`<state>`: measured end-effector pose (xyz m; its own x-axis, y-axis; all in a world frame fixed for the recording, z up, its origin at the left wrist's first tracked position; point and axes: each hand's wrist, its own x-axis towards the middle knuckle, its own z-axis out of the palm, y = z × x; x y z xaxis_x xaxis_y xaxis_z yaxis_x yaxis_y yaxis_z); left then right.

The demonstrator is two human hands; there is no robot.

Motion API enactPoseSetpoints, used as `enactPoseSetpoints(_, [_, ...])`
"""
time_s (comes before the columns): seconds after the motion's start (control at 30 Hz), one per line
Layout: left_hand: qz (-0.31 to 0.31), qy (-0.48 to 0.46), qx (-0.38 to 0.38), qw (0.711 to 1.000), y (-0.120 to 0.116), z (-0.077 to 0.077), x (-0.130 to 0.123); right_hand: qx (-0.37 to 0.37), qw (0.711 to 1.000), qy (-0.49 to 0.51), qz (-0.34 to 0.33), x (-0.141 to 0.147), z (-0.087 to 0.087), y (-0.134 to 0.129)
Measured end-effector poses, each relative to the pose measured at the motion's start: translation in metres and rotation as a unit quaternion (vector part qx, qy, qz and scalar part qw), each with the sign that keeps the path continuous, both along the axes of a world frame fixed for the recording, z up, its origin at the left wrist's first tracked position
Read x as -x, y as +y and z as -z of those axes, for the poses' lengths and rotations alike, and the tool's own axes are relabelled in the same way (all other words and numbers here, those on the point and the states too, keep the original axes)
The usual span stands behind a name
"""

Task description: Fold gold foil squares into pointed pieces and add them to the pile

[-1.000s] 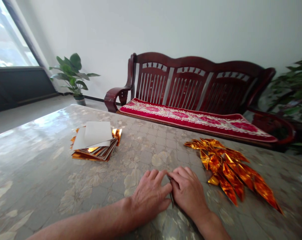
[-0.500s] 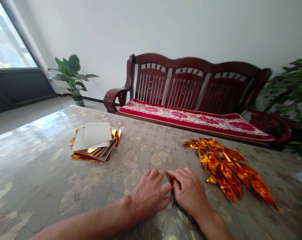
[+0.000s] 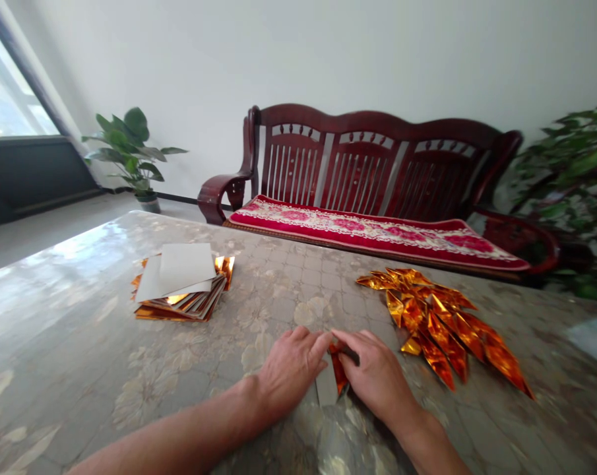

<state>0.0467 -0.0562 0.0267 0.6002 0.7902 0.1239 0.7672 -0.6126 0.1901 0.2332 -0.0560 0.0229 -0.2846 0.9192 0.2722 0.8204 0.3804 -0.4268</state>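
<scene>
A partly folded sheet of foil paper (image 3: 326, 384), pale grey on one side and shiny orange-gold on the other, lies on the table between my hands. My left hand (image 3: 294, 366) is closed over its left and far part, fingertips pressing near the top end. My right hand (image 3: 372, 369) grips the orange side from the right, thumb and index finger meeting close to the left fingertips. Part of the paper is hidden under the fingers. Right of my hands lies a pile of folded gold foil pieces (image 3: 441, 323) with pointed ends.
To the left sits a stack of square foil sheets (image 3: 187, 270), mostly grey side up. The table (image 3: 258, 422) has a glossy floral cover. A clear plastic item (image 3: 595, 336) rests at the right edge. Behind stand a wooden bench (image 3: 362, 171) and potted plants (image 3: 134, 148).
My left fingers have drawn in and shifted slightly, so more of the paper's grey and orange sides now shows between my hands. The whole view has shifted slightly.
</scene>
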Motion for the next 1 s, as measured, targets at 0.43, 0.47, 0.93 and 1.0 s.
enactPoseSetpoints(0.43, [0.03,-0.08,0.038,0.996,0.021,-0.006,0.014,0.002,1.0,0.024,-0.007,-0.002,-0.002,-0.002])
enactPoseSetpoints(0.47, [0.034,-0.068,0.038,0.996,0.024,-0.008,0.013,0.003,1.0,0.02,-0.008,-0.002,-0.003,-0.002])
enactPoseSetpoints(0.93, [0.097,0.044,-0.088,0.99,0.034,0.008,0.008,0.008,0.999,0.04,-0.003,-0.004,0.002,-0.004])
enactPoseSetpoints(1.0, [0.087,0.037,-0.095,0.991,0.033,0.012,0.008,0.018,0.999,0.035,0.023,-0.005,0.002,-0.004])
